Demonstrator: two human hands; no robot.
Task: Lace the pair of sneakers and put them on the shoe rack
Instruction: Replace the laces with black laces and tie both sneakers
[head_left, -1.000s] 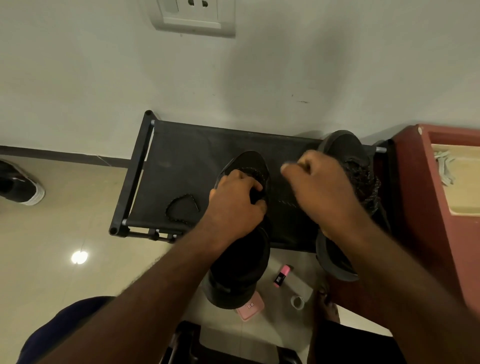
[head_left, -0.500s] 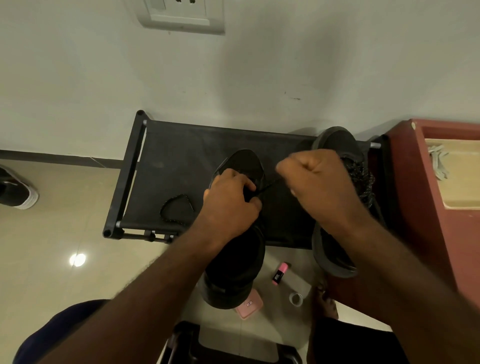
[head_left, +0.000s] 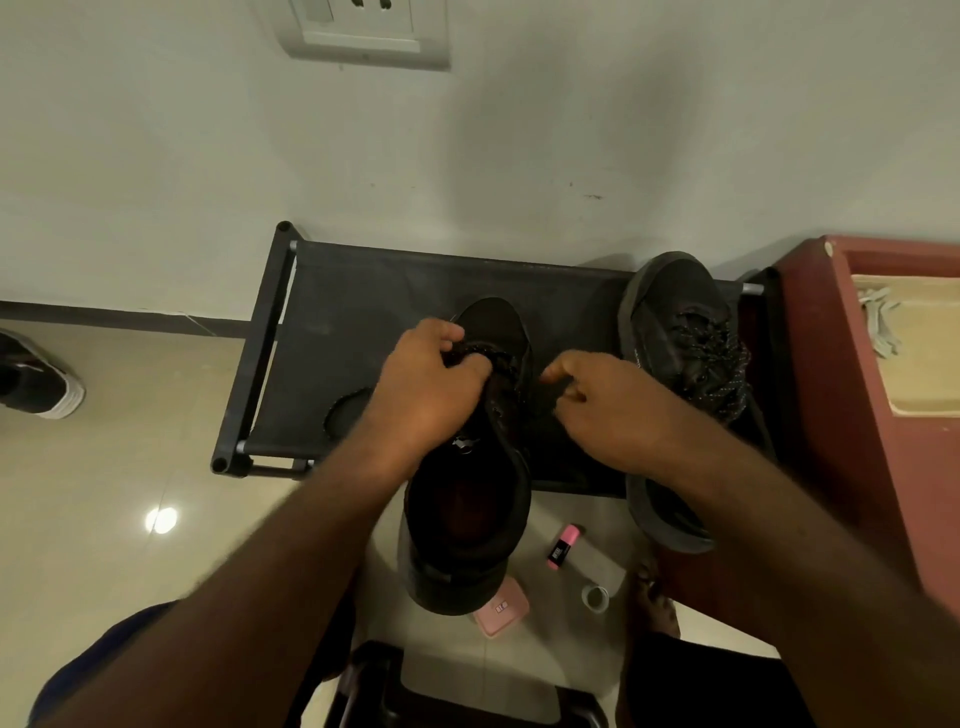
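Black fabric-topped shoe rack w/ tube frame (head_left: 363, 312) stands against the wall. It prob. doubles as the work surface, since the pair ends up there anyway. At its right end, hard by a red-brown wooden cabinet (head_left: 841, 415), sits the dark grey knit sneaker w/ speckled laces threaded (head_left: 670, 332). Its toe points to the wall and its heel hangs past the front rail; it looks finished and parked out of the way. The black mesh sneaker (head_left: 467, 519) lies mid-rack, toe on the fabric and heel out towards the person, so the open throat faces up & both hands can reach the eyelets. Left hand (head_left: 426, 384) is curled over the tongue/eyelet area and grips it from the left, prob. to steady the upper against the pull. Right hand (head_left: 618, 410) sits just right of that sneaker, thumb & forefinger pinched together beside the right eyelet row. I take it they hold one end of the lace, tho that bit is too dark to make out. So the sneaker is between the hands, under the left and touching or nearly touching the right fingertips. The dark speckled cord lace (head_left: 328, 415) shows as a slack loop on the fabric just left of the left hand. Lacing looks early, approx. the low eyelets. A pink highlighter pen (head_left: 563, 540) lies on the floor between the two heels.
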